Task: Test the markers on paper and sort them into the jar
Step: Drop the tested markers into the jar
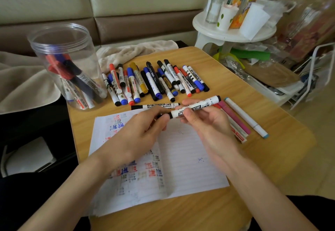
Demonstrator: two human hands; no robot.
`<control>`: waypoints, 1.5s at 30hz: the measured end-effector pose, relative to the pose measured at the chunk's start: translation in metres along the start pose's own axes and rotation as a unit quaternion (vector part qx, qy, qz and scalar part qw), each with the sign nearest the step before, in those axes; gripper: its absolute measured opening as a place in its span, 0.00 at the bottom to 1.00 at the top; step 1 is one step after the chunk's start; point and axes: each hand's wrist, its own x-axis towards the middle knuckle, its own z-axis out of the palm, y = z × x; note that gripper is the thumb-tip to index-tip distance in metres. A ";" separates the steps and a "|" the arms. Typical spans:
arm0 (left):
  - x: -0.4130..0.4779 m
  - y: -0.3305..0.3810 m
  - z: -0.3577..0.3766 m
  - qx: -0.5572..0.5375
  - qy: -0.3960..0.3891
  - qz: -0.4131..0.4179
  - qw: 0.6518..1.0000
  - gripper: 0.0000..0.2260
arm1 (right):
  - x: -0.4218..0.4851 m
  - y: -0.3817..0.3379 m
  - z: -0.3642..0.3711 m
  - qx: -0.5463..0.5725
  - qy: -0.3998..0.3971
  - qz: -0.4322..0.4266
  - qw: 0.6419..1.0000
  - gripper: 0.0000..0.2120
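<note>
I get soft, dimmish daylight, brighter to the right of the right hand [208,127] and murky left of the left hand [145,131], faint shadows beneath both, the jar [63,58] bowed by lens distortion, and the far-right clutter [299,22] blurred.

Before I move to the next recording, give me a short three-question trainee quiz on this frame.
1. True or false: the jar lies tipped over, empty.
2. The left hand and right hand together hold: A) a black-capped white marker; B) a yellow marker; C) scissors.
3. On which side of the paper, the person's left or right, does the pink marker lie?
Key: 1 false, it stands upright with markers inside; 2 A; 3 right.
</note>
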 end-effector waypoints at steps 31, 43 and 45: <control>0.000 0.002 0.019 0.196 0.161 0.065 0.965 0.10 | -0.001 -0.006 0.026 0.123 0.066 0.067 0.988 0.17; 0.000 0.004 0.005 0.103 0.091 0.026 0.990 0.13 | 0.004 -0.005 0.015 0.054 0.015 0.008 0.998 0.13; 0.001 0.006 0.001 0.064 0.061 0.023 0.996 0.13 | 0.004 -0.005 0.014 0.051 0.009 -0.006 0.999 0.13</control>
